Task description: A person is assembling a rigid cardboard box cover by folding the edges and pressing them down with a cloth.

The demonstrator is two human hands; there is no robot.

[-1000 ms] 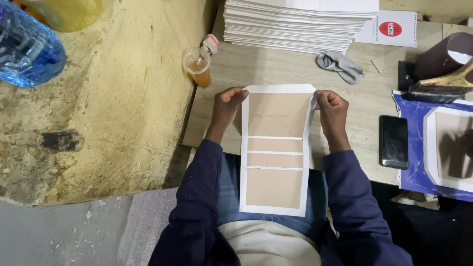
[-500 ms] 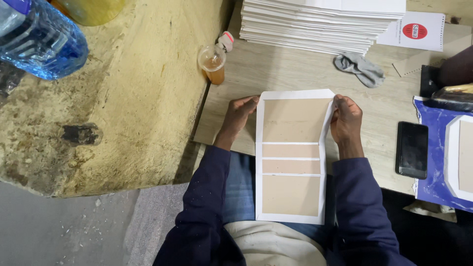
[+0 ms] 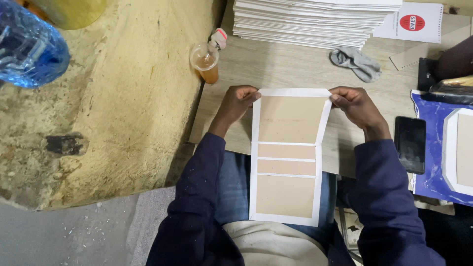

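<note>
- Cover board (image 3: pixel 287 157), a white sheet with four tan card panels glued on, lies lengthwise between both hands, its far end on the desk (image 3: pixel 276 64) and its near end hanging over the lap.
- Left hand (image 3: pixel 237 101) is curled shut on the far left corner, fingers pinching the white margin; right hand (image 3: pixel 355 106) pinches the far right margin, where the paper strip stands slightly lifted.
- Judged from the grip, a clean fold wants both thumbs pressing the margin tight against the card's edge, working evenly from the corner inward.
- Beyond the hands, free desk runs up to the stack of white sheets (image 3: pixel 310 22); a grey cloth (image 3: pixel 355 63) lies ahead of the right hand.
- A cup of amber liquid (image 3: pixel 206 61) stands near, ahead-left of the left hand, at the desk's edge: a spill risk.
- A dark phone (image 3: pixel 410 144) lies just outside the right wrist, a blue sheet (image 3: pixel 431 148) beyond it.
</note>
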